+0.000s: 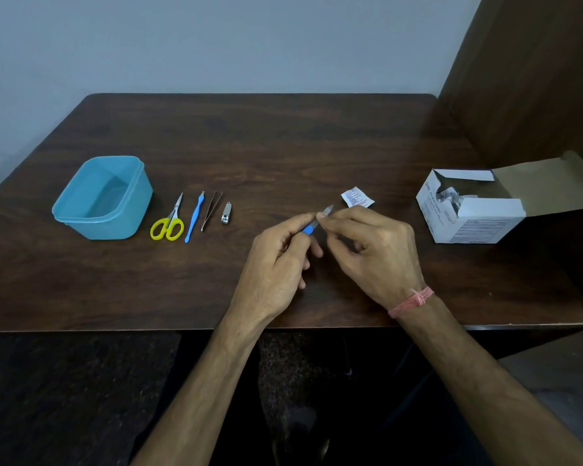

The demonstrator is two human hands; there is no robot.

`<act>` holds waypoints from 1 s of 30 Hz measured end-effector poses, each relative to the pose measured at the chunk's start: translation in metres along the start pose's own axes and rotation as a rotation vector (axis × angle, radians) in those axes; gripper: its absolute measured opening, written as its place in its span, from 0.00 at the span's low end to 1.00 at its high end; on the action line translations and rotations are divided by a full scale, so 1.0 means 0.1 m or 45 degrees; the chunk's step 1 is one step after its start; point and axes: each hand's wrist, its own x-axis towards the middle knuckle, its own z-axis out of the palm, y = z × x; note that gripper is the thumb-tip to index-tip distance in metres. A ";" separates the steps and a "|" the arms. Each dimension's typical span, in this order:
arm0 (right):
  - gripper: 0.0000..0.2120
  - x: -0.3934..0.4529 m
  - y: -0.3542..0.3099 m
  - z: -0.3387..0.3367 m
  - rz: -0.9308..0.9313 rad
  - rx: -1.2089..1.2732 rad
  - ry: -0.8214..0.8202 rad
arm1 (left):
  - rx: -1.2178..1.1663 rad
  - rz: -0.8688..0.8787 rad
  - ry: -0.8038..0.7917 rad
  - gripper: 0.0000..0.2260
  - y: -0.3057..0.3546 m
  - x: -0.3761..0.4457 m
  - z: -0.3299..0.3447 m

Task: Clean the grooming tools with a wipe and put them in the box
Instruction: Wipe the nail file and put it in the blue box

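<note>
My left hand [276, 260] grips the blue handle of a small grooming tool [312, 226] whose grey metal tip points up and to the right. My right hand [371, 247] pinches the metal part near the tip; a wipe between its fingers is not clearly visible. A torn white wipe sachet [356, 197] lies just beyond my hands. To the left lie yellow-handled scissors [169, 222], a blue cuticle pusher [194, 218], tweezers [211, 210] and a nail clipper [227, 213]. The blue plastic box [81, 215] stands open at the far left.
An opened white cardboard carton of wipes [475, 216] sits at the right on the dark wooden table [283, 146]. A brown panel rises behind it at the right. The table's near edge runs just under my wrists.
</note>
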 end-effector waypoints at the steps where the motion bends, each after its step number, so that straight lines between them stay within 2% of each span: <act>1: 0.10 0.00 -0.01 -0.01 -0.020 0.010 -0.007 | -0.002 -0.003 -0.004 0.19 0.00 0.00 0.00; 10: 0.08 0.00 -0.05 -0.03 -0.172 0.072 -0.013 | -0.038 0.030 -0.025 0.21 0.00 0.01 -0.01; 18: 0.07 0.03 -0.04 0.01 -0.108 -0.010 0.021 | -0.030 0.019 0.004 0.20 0.00 0.02 0.00; 30: 0.10 0.03 0.00 0.02 0.012 -0.046 0.072 | -0.030 0.013 0.011 0.20 0.01 0.01 0.00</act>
